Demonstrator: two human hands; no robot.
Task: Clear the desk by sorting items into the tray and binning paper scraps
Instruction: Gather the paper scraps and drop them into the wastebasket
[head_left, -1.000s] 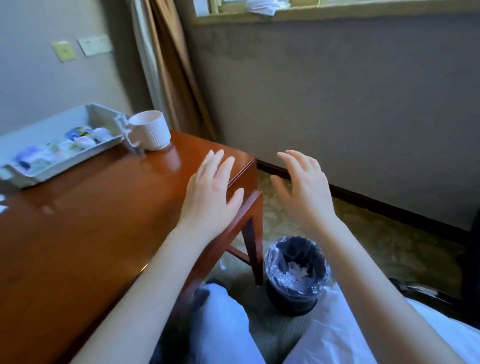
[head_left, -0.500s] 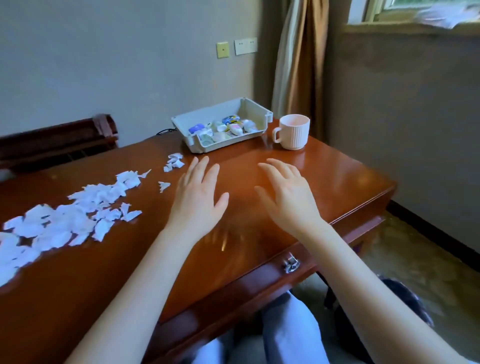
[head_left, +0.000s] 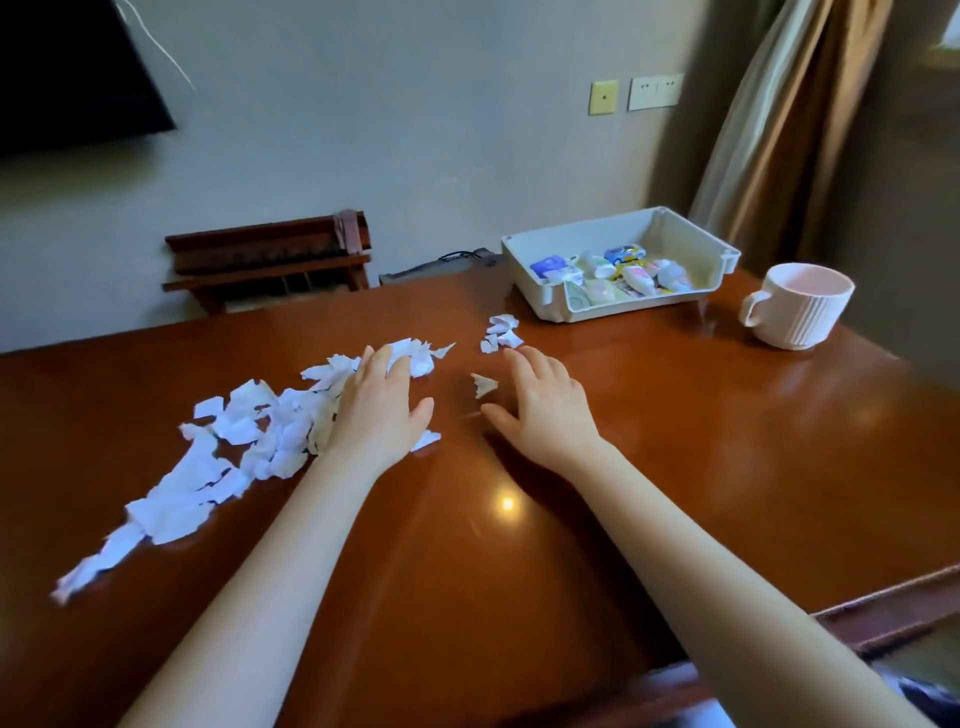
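Left forearm (head_left: 270, 561) and right forearm (head_left: 701, 561) are bare, above pale bluish clothing (head_left: 924, 701).

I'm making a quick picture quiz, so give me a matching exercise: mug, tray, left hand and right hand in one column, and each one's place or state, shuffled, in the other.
Column one:
1. mug
2. tray
3. left hand
4. right hand

Column two:
A. on the big scrap pile
B. filled with small packets
C. beside one lone scrap
D. pink, right of the tray

Pairs: 1-D, 2-B, 3-A, 4-C.
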